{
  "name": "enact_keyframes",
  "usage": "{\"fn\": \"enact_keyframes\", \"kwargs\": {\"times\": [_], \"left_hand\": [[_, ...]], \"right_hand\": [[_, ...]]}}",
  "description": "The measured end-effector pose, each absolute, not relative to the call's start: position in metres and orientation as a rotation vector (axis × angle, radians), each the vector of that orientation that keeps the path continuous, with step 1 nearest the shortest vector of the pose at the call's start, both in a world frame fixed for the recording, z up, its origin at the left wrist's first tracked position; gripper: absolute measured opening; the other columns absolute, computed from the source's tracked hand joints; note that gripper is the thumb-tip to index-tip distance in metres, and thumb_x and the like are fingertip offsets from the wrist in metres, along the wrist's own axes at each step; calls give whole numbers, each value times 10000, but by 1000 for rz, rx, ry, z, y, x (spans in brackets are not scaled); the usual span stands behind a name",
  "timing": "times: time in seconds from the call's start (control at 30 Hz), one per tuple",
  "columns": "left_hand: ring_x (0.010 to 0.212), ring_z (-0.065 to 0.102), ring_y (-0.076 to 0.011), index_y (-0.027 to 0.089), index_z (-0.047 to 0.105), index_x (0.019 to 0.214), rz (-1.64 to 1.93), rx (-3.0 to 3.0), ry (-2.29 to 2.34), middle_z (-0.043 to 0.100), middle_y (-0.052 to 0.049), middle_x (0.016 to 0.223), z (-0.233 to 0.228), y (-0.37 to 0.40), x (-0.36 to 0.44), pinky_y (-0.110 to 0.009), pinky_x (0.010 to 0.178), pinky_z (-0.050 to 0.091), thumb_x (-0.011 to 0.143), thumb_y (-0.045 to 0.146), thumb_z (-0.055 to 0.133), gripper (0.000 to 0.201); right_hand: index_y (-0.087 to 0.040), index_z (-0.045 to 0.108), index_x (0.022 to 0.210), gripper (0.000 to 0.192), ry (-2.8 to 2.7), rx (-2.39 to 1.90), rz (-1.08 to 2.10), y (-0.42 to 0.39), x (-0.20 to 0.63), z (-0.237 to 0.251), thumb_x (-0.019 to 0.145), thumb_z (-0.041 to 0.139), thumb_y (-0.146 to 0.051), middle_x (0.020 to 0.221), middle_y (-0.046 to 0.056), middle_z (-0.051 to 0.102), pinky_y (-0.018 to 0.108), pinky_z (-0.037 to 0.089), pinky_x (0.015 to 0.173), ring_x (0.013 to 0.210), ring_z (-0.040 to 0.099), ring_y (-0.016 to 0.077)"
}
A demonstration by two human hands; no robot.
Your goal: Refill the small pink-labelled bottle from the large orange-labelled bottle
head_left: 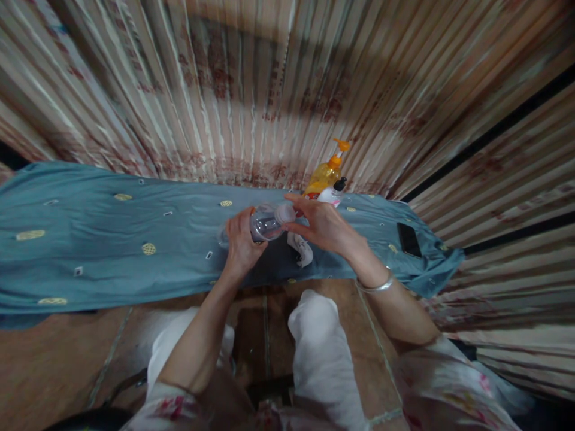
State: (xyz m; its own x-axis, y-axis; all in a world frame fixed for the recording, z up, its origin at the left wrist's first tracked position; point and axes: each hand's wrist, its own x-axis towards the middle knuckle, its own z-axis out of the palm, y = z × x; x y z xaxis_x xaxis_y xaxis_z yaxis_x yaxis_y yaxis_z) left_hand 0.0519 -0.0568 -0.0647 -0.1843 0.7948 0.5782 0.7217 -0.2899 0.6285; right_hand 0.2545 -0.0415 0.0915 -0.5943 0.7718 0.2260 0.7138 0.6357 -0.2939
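Note:
A clear plastic bottle [266, 222] lies tilted in my left hand [243, 242], whose fingers wrap round its body. Its whitish cap [284, 214] points to the right. My right hand [324, 225] is at the cap end, thumb and forefinger apart on either side of it; whether they touch the cap I cannot tell. Just below the bottle lies a crumpled white thing with dark marks [300, 249], perhaps a tissue or wrapper. Behind my right hand stand a yellow pump bottle [324, 178] with an orange head and a white bottle [331, 195] with a black top.
A blue-green patterned cloth [103, 224] covers the long narrow table. On its right end lies a black phone [408, 239]. Pleated curtains [251, 96] hang close behind and to the right. My knees [317, 317] are near the front edge, over a tiled floor [251, 323].

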Motion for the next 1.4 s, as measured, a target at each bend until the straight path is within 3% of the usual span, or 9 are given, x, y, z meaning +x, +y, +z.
{"fn": "enact_keyframes", "kwargs": {"times": [0.23,0.47,0.63,1.03,1.17,1.3,1.4], "left_hand": [[1341,613,-403,167,475,1462,1470,1986,1785,635,-223,1450,-65,-58,52,-590,1192,426,672,236,821,865],[1339,610,-398,182,500,1443,1502,1965,1800,643,-207,1454,-63,-60,50,-596,1210,406,653,219,823,855],[1343,607,-405,185,498,1454,1500,1952,1794,647,-202,1447,-61,-60,51,-607,1208,406,642,194,810,870],[1299,645,-386,190,499,1432,1551,1891,1734,660,-185,1416,-62,-57,53,-554,1166,475,632,212,831,865],[1310,644,-383,182,486,1440,1567,1868,1735,659,-187,1415,-61,-57,53,-550,1168,478,647,223,841,870],[1323,646,-388,167,476,1446,1585,1871,1710,655,-197,1410,-62,-57,52,-558,1165,486,669,244,848,865],[1313,662,-386,173,464,1454,1607,1860,1694,663,-195,1404,-65,-57,51,-553,1156,507,662,240,866,891]], "right_hand": [[-160,683,1321,326,-2571,-1220,226,-44,252,93,1029,681,-306,984,72,794,297,518,791,900,749,240],[-150,639,1363,452,-2516,-1227,149,-46,247,89,1000,730,-405,1016,102,791,319,523,791,939,755,269],[-155,714,1188,255,-2555,-1252,152,-46,244,94,1044,667,-361,932,74,777,293,486,767,859,729,226],[-190,678,1377,444,-2575,-1026,185,-43,248,100,937,721,-162,1359,104,750,404,517,1099,1281,691,277],[-174,625,1428,515,-2574,-1135,133,-47,240,107,952,770,-305,1255,129,775,385,545,981,1173,735,297],[-130,702,1232,278,-2679,-1365,16,-53,226,124,1048,649,-331,968,125,796,310,487,780,944,761,274],[-133,709,1203,213,-2793,-1297,-34,-55,219,137,1043,631,-250,1039,141,801,309,473,799,997,754,271]]}}
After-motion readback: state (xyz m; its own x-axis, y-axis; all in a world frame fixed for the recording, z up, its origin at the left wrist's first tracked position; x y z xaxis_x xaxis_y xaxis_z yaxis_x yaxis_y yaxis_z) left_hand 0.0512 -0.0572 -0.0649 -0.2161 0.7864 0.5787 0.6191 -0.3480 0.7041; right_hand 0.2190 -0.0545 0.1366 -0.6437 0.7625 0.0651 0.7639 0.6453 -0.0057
